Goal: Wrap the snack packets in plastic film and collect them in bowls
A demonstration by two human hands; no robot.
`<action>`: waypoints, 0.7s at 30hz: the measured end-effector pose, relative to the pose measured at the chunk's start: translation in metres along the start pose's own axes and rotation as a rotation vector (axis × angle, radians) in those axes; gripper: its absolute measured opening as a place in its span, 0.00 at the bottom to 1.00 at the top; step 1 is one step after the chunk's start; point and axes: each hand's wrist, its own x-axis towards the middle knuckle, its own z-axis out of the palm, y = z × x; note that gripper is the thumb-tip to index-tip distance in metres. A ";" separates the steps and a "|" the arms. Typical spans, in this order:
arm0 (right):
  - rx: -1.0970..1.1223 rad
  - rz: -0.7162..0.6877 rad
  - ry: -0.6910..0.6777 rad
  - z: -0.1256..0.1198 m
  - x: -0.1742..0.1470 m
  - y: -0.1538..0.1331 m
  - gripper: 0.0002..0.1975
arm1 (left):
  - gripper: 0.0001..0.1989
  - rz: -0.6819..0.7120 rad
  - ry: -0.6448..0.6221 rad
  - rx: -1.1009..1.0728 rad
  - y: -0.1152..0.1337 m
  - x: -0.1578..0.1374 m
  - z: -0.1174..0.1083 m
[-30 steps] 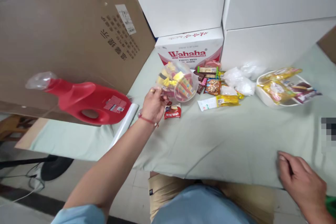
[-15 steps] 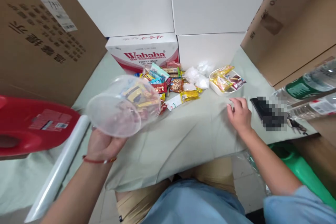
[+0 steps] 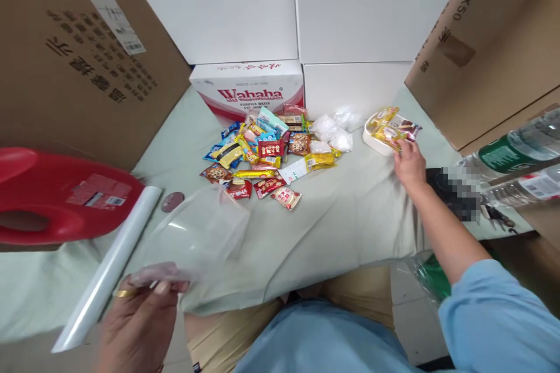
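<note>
While left fingers (image 3: 162, 288) pinch plastic (image 3: 205, 230), right hand (image 3: 410, 165) reaches.

A makeshift indoor workspace: cardboard boxes (image 3: 83, 93) and white boxes (image 3: 359, 6) enclosed a cloth-covered desk (image 3: 341, 215) above tiled floor (image 3: 409, 326).

The left hand (image 3: 142, 317) holds a clear tub (image 3: 201, 227) in front of the snack pile (image 3: 271, 148); rightward of the pile sits a white bowl (image 3: 373, 142).

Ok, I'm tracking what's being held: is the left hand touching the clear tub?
Touching: the head view shows the left hand gripping the near end of the clear tub.
</note>
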 end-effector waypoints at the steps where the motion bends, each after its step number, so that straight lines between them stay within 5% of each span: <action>1: 0.015 -0.006 0.021 -0.003 -0.002 0.002 0.23 | 0.14 0.046 0.038 0.054 0.001 0.001 -0.001; 4: 0.104 -0.068 0.087 -0.012 -0.023 -0.005 0.21 | 0.09 0.348 0.129 0.384 -0.002 0.003 -0.008; 7: 0.206 -0.164 0.098 -0.022 -0.063 -0.024 0.16 | 0.02 0.634 0.053 0.609 -0.008 -0.002 -0.014; 9: 0.234 -0.220 0.071 -0.028 -0.094 -0.035 0.13 | 0.08 0.697 0.000 0.654 -0.011 -0.010 -0.014; 15: 0.259 -0.226 0.015 -0.036 -0.158 -0.040 0.12 | 0.16 0.666 0.015 0.705 -0.028 -0.023 -0.020; 21: 0.253 -0.197 0.018 -0.042 -0.163 -0.045 0.14 | 0.14 0.449 0.199 0.855 -0.058 0.012 -0.054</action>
